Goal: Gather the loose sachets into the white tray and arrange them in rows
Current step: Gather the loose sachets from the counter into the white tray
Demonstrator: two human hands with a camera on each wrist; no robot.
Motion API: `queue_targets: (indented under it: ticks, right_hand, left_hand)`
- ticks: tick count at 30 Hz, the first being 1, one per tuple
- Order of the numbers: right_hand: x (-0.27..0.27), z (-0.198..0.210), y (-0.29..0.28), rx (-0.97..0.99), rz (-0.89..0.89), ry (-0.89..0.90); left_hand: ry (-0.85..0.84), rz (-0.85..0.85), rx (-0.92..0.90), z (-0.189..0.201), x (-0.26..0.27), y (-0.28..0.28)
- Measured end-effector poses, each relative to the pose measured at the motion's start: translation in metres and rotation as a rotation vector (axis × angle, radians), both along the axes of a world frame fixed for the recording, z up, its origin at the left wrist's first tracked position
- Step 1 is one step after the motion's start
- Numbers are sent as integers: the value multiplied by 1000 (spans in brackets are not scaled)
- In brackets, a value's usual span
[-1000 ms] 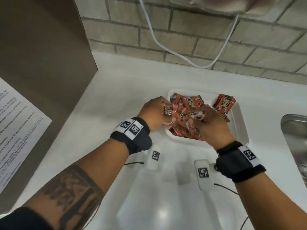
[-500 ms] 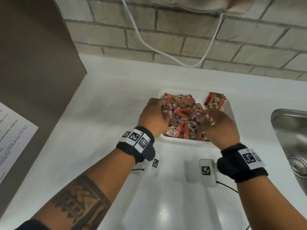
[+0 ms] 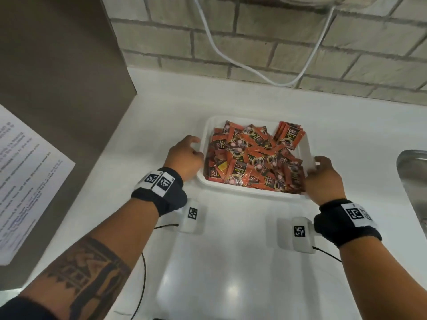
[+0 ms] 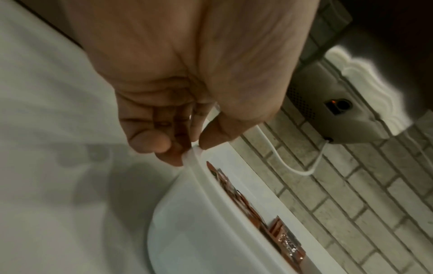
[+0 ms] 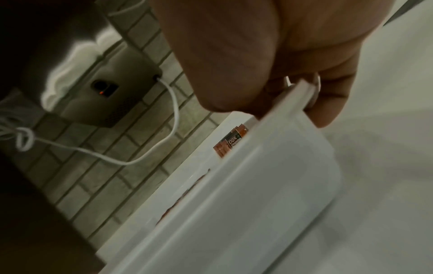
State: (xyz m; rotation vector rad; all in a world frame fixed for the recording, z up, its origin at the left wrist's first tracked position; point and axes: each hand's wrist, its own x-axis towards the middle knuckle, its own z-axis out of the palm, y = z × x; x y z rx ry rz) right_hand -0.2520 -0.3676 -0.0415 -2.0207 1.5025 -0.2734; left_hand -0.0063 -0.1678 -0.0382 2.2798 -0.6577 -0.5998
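A white tray (image 3: 256,194) sits on the white counter, heaped with many red-orange sachets (image 3: 251,158) lying at all angles; a small upright stack (image 3: 290,136) leans in its far right corner. My left hand (image 3: 187,155) pinches the tray's left rim (image 4: 194,157) between thumb and fingertips. My right hand (image 3: 323,174) grips the right rim (image 5: 302,96), thumb above and fingers below. In the wrist views only sachet edges (image 4: 234,194) show over the tray wall (image 5: 246,194).
A brown cabinet side (image 3: 57,88) with a printed sheet (image 3: 23,181) stands at the left. The brick wall (image 3: 277,42) carries a looping white cable (image 3: 242,65). A steel sink (image 3: 416,176) lies at the right. Bare counter (image 3: 231,273) spreads in front of the tray.
Both hands have left the sachet pile and moved outward to the tray's left and right rims, which they now hold. The sachets lie spread in the tray.
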Motion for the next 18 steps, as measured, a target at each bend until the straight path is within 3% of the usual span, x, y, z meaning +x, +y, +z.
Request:
queue_targets:
  ticks: [10, 18]
  right_hand:
    - [73, -5, 66, 76, 135, -87]
    - [79, -14, 107, 53, 115, -120]
  left_hand:
    - [-87, 137, 50, -4, 62, 100]
    - [-127, 175, 52, -10, 63, 134]
